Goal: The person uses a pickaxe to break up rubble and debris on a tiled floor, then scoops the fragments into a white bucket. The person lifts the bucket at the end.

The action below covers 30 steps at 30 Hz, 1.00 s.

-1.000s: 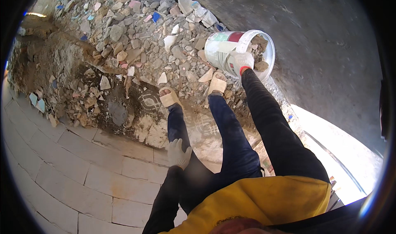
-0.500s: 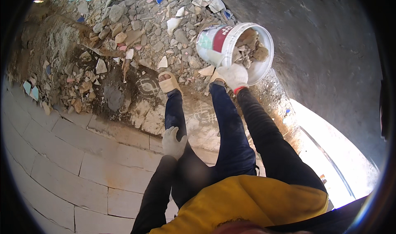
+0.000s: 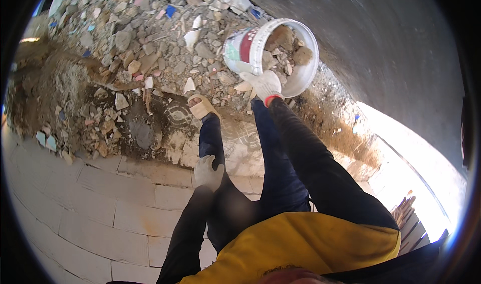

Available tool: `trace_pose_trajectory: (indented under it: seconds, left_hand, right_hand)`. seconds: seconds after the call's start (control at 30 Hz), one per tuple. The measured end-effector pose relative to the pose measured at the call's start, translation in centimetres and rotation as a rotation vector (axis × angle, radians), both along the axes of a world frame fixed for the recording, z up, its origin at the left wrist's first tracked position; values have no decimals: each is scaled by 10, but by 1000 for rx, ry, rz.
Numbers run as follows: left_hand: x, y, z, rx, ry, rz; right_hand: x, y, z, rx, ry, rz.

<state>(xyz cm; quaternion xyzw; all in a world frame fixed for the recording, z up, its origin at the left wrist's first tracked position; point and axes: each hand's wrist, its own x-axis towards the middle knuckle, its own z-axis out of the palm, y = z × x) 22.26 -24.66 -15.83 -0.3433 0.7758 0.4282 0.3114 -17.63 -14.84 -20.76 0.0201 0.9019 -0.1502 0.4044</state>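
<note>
A white plastic bucket [image 3: 254, 48] with a dark red and pale green label lies tipped on its side at the rubble's right edge, its mouth turned to the right. Broken stones and chunks [image 3: 285, 51] sit inside it. My right hand [image 3: 265, 85], in a white glove with a red cuff, grips the bucket near the lower part of its rim; some fingertips lie along the outer wall. My left hand [image 3: 208, 173], also gloved in white, rests on my left leg with thumb and fingers apart, holding nothing.
A heap of rubble [image 3: 150, 48] with tile shards spreads across the far side. Grey wall [image 3: 381, 48] rises at the right. Pale floor blocks [image 3: 130, 219] lie at the near left. My left foot [image 3: 201, 106], in a tan sandal, stands at the rubble's edge. Wood pieces [image 3: 405, 211] lie at the lower right.
The bucket has shifted slightly away from me over the rubble, my right hand moving with it. My view has turned a little. My left hand has stayed on my leg.
</note>
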Motion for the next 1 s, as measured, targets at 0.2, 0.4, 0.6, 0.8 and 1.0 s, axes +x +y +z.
trace_pose_trajectory:
  seconds: [0.2,0.4,0.6,0.8,1.0]
  left_hand:
    - [21,1,-4,-23,24,-117]
    - [28,33,-4,-82,1,-123]
    - [22,74,7,-106,17,-301]
    - [-67,68,-103,-79,232,70]
    - [-239,45,-326,-278,743,-132]
  right_hand:
    - [15,14,-31,20,169,89]
    - [23,32,-45,-109,302,233]
    - [47,140,-43,-164,164,391]
    - [69,243,-50,-92,196,547]
    - [66,263,-54,-232,278,448]
